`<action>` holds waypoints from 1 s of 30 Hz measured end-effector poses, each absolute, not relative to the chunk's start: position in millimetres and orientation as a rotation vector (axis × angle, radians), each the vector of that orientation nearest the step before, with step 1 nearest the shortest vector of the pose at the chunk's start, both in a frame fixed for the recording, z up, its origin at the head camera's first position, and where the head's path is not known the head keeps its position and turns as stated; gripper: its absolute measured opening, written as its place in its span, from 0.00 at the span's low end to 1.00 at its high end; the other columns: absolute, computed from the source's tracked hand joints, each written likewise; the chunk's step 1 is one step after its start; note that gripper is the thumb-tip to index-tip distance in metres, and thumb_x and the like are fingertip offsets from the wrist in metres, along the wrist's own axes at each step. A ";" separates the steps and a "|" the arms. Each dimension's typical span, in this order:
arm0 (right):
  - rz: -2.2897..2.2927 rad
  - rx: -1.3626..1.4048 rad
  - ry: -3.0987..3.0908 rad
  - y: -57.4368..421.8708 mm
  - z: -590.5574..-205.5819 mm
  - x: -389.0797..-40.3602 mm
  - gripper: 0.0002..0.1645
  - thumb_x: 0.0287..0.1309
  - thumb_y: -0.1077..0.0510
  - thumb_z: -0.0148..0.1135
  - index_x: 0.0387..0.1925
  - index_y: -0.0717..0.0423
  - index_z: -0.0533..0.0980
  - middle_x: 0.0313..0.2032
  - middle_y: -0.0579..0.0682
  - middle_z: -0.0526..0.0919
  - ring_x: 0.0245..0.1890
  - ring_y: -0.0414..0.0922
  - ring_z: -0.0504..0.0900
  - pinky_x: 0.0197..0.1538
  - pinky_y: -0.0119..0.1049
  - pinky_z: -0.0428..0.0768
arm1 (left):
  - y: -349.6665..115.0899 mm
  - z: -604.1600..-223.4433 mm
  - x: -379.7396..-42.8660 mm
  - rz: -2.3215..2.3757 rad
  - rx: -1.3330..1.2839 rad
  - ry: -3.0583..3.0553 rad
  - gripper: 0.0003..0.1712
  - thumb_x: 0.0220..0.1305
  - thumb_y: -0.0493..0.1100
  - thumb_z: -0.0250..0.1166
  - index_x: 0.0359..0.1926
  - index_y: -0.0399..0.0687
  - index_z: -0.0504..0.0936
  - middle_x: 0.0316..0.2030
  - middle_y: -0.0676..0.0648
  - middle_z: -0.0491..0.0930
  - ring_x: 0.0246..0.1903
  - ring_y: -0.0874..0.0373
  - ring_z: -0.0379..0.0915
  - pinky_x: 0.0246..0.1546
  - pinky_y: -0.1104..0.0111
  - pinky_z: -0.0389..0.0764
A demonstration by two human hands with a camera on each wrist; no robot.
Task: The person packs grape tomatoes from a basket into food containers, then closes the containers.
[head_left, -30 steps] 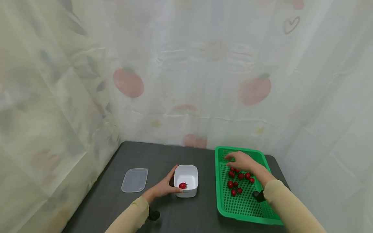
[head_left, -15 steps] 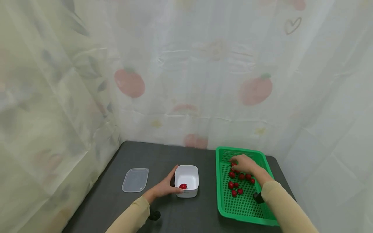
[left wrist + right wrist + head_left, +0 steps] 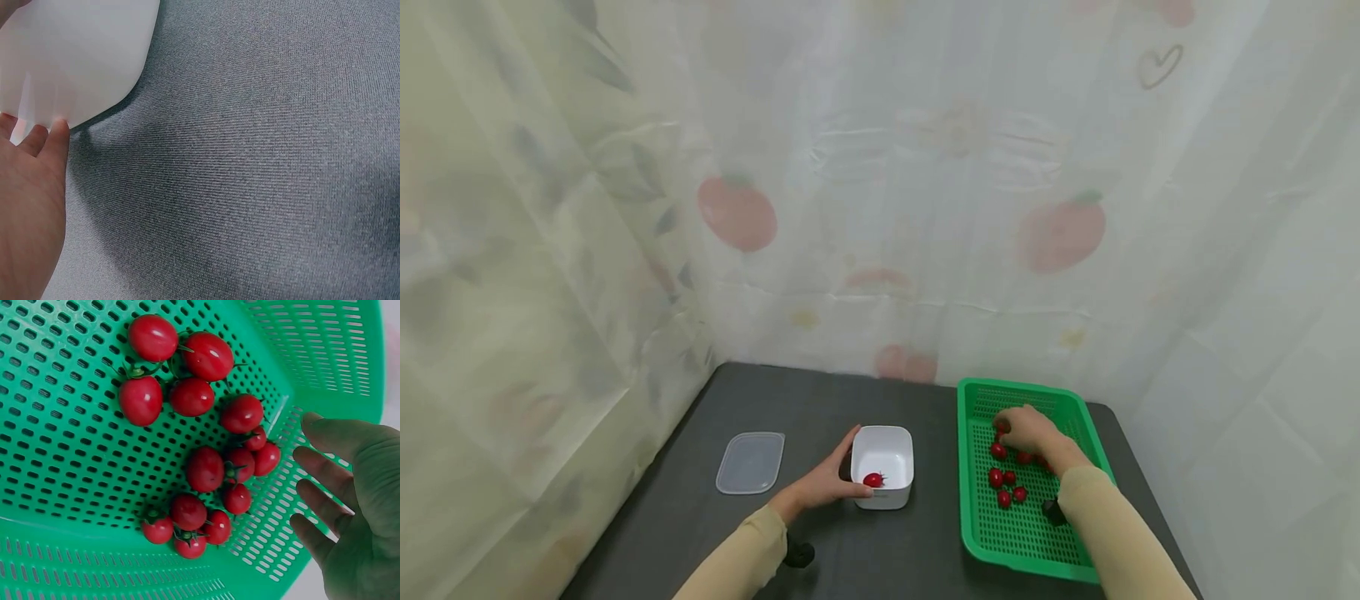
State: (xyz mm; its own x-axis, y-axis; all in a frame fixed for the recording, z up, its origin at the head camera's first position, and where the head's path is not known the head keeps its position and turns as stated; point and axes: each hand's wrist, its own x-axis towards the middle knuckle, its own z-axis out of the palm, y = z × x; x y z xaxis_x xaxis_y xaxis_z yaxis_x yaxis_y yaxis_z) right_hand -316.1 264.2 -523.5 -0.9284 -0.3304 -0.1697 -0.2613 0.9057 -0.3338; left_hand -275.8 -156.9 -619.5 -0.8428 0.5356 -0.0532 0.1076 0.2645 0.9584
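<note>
My left hand [image 3: 826, 482] holds a white square container [image 3: 886, 502] on the table, thumb at its near side and fingers along its left side. Inside the container lies one cherry tomato [image 3: 873, 480]. In the left wrist view, fingertips [image 3: 59, 125] touch the white wall. Over at the right, my right hand [image 3: 1032, 433] reaches into a green perforated basket [image 3: 967, 500], above several cherry tomatoes [image 3: 996, 477]. The right wrist view shows its fingers loosely bent and apart from the cherry tomatoes [image 3: 205, 469], with nothing held. The head view hides some tomatoes behind that hand.
A translucent lid [image 3: 750, 463] lies flat on the dark table [image 3: 820, 400], left of the container. Printed curtains [image 3: 880, 208] hang behind the table and on both sides. A dark band with a knob [image 3: 799, 553] sits at the left wrist.
My right hand has moved down and slightly nearer, in among the tomatoes at the basket's far part. The left hand keeps its hold on the container.
</note>
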 end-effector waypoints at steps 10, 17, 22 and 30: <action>-0.446 -0.413 2.812 265.0 -538.8 -320.9 0.20 0.65 0.67 0.62 0.58 0.60 0.81 0.52 0.57 0.83 0.55 0.61 0.79 0.53 0.58 0.78 | -157.0 -622.4 -276.8 1.619 0.609 2.160 0.70 0.58 0.48 0.78 0.82 0.50 0.33 0.78 0.39 0.46 0.71 0.41 0.53 0.68 0.44 0.60; -0.400 -0.386 2.800 266.4 -547.2 -323.3 0.20 0.65 0.65 0.64 0.58 0.60 0.81 0.52 0.57 0.83 0.53 0.60 0.80 0.50 0.55 0.80 | -157.9 -625.9 -278.8 1.597 0.603 2.180 0.71 0.57 0.50 0.78 0.83 0.52 0.33 0.78 0.41 0.46 0.70 0.43 0.54 0.68 0.46 0.62; -0.373 -0.381 2.797 266.8 -552.4 -322.3 0.18 0.66 0.64 0.65 0.56 0.59 0.81 0.50 0.55 0.83 0.46 0.54 0.81 0.43 0.50 0.80 | -157.5 -625.4 -278.1 1.599 0.587 2.181 0.70 0.57 0.50 0.78 0.83 0.54 0.34 0.78 0.41 0.47 0.71 0.43 0.54 0.68 0.45 0.62; -0.314 -0.444 2.848 257.9 -554.7 -317.7 0.12 0.64 0.65 0.67 0.48 0.58 0.84 0.45 0.55 0.85 0.47 0.58 0.82 0.45 0.53 0.81 | -157.1 -623.0 -276.2 1.611 0.576 2.165 0.69 0.58 0.48 0.78 0.83 0.57 0.34 0.78 0.41 0.48 0.70 0.43 0.54 0.68 0.46 0.63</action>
State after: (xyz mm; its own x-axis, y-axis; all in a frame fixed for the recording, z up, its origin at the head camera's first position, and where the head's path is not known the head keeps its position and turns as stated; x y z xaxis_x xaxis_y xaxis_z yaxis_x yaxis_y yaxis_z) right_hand -317.7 257.9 -554.7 -0.9246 -0.3224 -0.2029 -0.2706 0.9307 -0.2462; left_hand -276.2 -157.1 -623.0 -0.8440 0.5332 -0.0576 0.0979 0.2589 0.9609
